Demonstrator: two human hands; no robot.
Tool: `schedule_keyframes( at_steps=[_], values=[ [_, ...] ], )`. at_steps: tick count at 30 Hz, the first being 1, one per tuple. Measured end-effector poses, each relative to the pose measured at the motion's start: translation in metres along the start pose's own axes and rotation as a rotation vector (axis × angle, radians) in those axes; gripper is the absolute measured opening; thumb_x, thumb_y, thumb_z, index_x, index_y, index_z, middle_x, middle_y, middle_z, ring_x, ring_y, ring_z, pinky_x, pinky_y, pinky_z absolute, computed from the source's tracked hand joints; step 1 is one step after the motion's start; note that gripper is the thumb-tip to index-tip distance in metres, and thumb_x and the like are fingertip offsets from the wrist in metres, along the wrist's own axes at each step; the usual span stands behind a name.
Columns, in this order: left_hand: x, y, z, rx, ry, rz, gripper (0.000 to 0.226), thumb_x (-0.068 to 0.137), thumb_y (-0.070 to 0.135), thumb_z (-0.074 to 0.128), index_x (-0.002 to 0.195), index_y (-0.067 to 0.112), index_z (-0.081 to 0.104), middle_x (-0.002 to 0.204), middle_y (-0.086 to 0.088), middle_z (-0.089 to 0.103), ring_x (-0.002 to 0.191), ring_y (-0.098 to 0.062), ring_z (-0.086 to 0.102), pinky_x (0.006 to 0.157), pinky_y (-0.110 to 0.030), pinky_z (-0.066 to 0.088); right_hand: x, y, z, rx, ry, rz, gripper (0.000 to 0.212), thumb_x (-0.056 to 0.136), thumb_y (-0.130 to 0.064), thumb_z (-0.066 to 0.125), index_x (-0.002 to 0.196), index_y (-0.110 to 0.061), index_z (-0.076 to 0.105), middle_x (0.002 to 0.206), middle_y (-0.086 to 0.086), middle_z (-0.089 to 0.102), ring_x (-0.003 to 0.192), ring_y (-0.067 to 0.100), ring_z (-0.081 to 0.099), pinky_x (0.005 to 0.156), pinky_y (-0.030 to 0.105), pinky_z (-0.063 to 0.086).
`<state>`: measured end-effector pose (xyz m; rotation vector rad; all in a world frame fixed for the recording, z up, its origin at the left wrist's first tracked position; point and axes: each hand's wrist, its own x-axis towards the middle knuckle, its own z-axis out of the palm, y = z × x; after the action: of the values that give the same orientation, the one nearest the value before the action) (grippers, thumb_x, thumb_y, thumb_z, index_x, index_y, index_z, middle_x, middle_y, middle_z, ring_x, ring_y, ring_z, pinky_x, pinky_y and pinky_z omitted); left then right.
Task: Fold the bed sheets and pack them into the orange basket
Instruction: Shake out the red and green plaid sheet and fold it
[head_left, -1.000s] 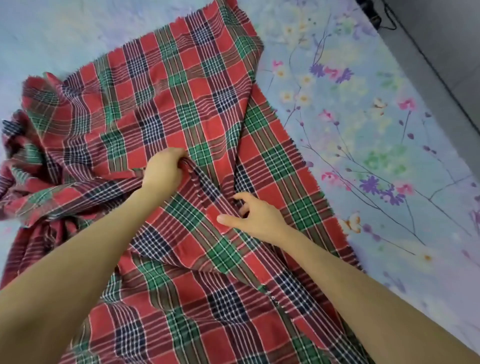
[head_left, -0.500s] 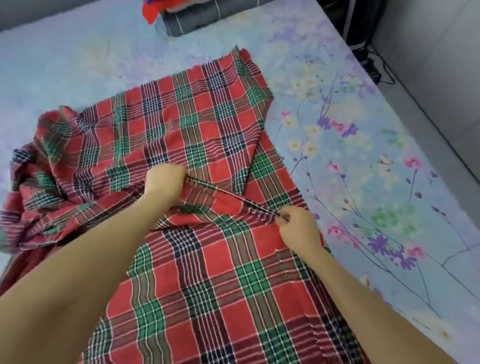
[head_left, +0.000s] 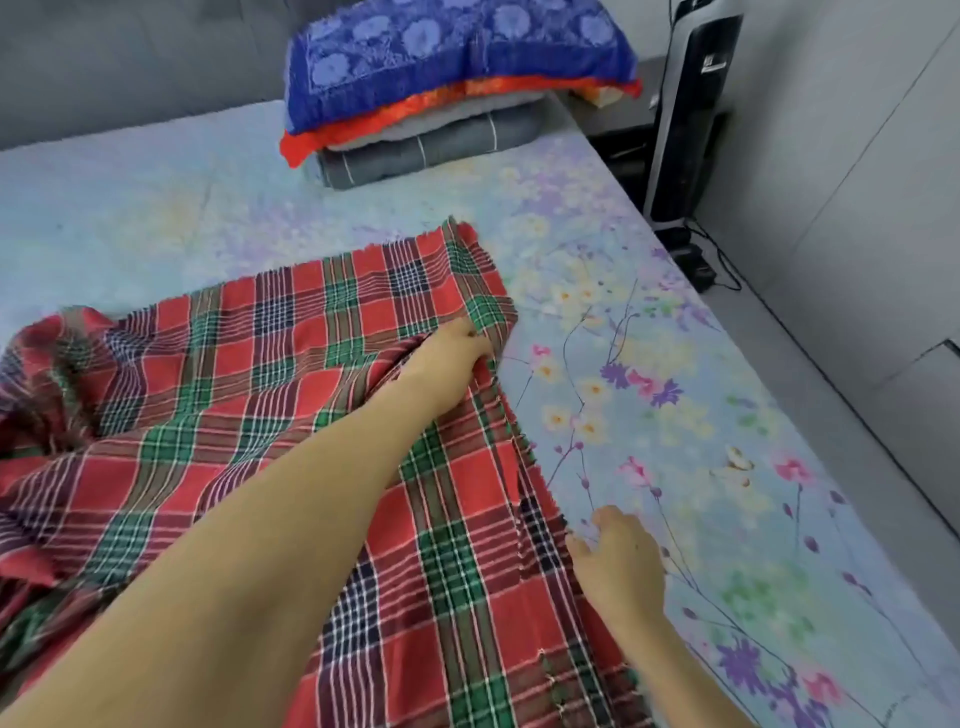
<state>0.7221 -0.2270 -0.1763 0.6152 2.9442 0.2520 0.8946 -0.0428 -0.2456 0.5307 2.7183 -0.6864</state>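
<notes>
The red-and-green plaid sheet (head_left: 249, 415) lies spread on the bed (head_left: 156, 218), towards its near left part, bunched into loose folds at the left. Its straight fringed right edge, the longest line in view, runs from a far corner towards the viewer. The left hand (head_left: 452, 358) grips a pinch of cloth just inside that edge; the right hand (head_left: 618, 566) sits curled at the hem nearer by, and whether it holds it I cannot tell. Well beyond, at the grey headboard (head_left: 130, 62), a blue pillow (head_left: 457, 57) tops a pile of folded bedding (head_left: 431, 145). A tower appliance (head_left: 685, 114) stands beside the bed.
</notes>
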Motion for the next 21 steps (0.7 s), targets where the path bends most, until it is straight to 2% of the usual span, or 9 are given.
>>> schedule_keyframes(
  at_steps=[4,7,9,11,14,16,18,20,21],
  values=[
    [-0.001,-0.004,0.014,0.015,-0.028,0.013,0.031,0.086,-0.003,0.048,0.109,0.006,0.066,0.114,-0.014,0.054,0.109,-0.03,0.05,0.093,-0.035,0.04,0.027,-0.013,0.007,0.107,-0.063,-0.002,0.026,0.099,-0.034,0.045,0.107,-0.011,0.052,0.096,0.001,0.059,0.077,0.013,0.047,0.063,0.021,0.037],
    [0.002,-0.002,0.012,0.001,0.044,0.001,0.03,0.087,-0.004,0.048,0.107,0.005,0.068,0.11,-0.014,0.057,0.106,-0.03,0.051,0.09,-0.035,0.039,0.046,-0.02,0.012,0.039,-0.144,-0.077,0.028,0.095,-0.033,0.053,0.073,-0.016,0.049,0.066,-0.005,0.048,0.056,0.01,0.043,0.059,0.024,0.044],
    [0.006,0.001,0.008,-0.019,0.086,-0.004,0.028,0.087,-0.004,0.048,0.103,0.005,0.069,0.105,-0.015,0.058,0.101,-0.031,0.053,0.086,-0.037,0.039,0.061,-0.01,0.006,0.019,-0.027,-0.04,0.033,0.094,-0.026,0.053,0.064,-0.018,0.048,0.06,-0.006,0.047,0.05,0.008,0.044,0.053,0.021,0.046],
    [0.012,0.003,0.004,-0.041,0.116,-0.006,0.028,0.088,-0.004,0.047,0.102,0.005,0.068,0.103,-0.016,0.058,0.098,-0.031,0.053,0.084,-0.038,0.039,0.072,0.009,-0.008,0.0,0.084,0.068,0.021,0.094,-0.025,0.051,0.078,-0.017,0.062,0.075,-0.002,0.061,0.061,0.012,0.056,0.052,0.019,0.041],
    [0.021,0.009,0.001,-0.052,0.131,-0.008,0.029,0.088,-0.004,0.045,0.104,0.006,0.068,0.104,-0.016,0.058,0.099,-0.032,0.052,0.083,-0.038,0.04,0.072,0.031,-0.013,-0.154,0.054,0.086,0.024,0.094,-0.037,0.052,0.099,-0.018,0.066,0.098,0.002,0.069,0.09,0.024,0.064,0.067,0.025,0.047],
    [0.026,0.014,0.001,-0.044,0.12,-0.01,0.03,0.089,-0.004,0.044,0.105,0.007,0.068,0.103,-0.015,0.058,0.097,-0.032,0.053,0.082,-0.037,0.04,0.065,0.027,-0.016,-0.228,0.17,-0.047,0.036,0.091,-0.051,0.051,0.104,-0.02,0.063,0.097,-0.001,0.067,0.091,0.02,0.062,0.063,0.024,0.043],
    [0.03,0.019,0.002,-0.04,0.111,-0.016,0.032,0.089,-0.004,0.044,0.108,0.007,0.067,0.104,-0.014,0.058,0.099,-0.031,0.053,0.083,-0.037,0.04,0.053,0.011,-0.025,-0.039,0.246,-0.205,0.061,0.086,-0.073,0.028,0.098,-0.024,0.063,0.083,-0.009,0.063,0.077,0.009,0.058,0.057,0.022,0.041],
    [0.035,0.024,0.003,-0.04,0.114,-0.012,0.034,0.089,-0.005,0.045,0.112,0.008,0.067,0.106,-0.014,0.059,0.101,-0.032,0.053,0.085,-0.038,0.041,0.032,-0.011,-0.031,0.272,0.0,-0.268,0.082,0.073,-0.087,0.009,0.091,-0.025,0.061,0.074,-0.016,0.057,0.064,-0.001,0.052,0.054,0.022,0.046],
    [0.036,0.026,0.002,-0.04,0.124,-0.01,0.035,0.089,-0.005,0.045,0.112,0.009,0.067,0.106,-0.014,0.059,0.101,-0.032,0.053,0.085,-0.038,0.041,0.017,-0.02,-0.029,0.338,-0.178,-0.281,0.079,0.073,-0.087,0.019,0.093,-0.023,0.06,0.079,-0.014,0.06,0.065,0.001,0.053,0.058,0.028,0.049]
  ],
)
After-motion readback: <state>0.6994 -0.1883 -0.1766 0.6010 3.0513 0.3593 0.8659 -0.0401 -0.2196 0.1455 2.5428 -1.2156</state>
